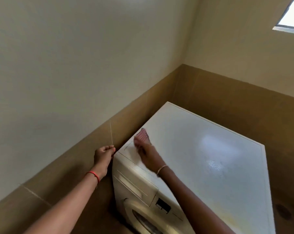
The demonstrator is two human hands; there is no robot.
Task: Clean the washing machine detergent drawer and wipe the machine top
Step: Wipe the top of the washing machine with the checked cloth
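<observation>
A white front-loading washing machine stands in a room corner, its flat top (pixel 201 149) showing a wet sheen. My right hand (pixel 147 153) presses a pink striped cloth (pixel 142 135) onto the top near its front left corner. My left hand (pixel 103 157) rests against the machine's upper left front corner, fingers curled at the edge. The detergent drawer (pixel 134 184) sits closed in the front panel, left of a dark display (pixel 163 206). The round door (pixel 142 218) shows below.
Brown tiled walls (pixel 75 166) close in on the machine's left and back sides, with pale painted wall above. A window (pixel 293 16) is at the top right. A floor drain (pixel 283 211) lies to the machine's right.
</observation>
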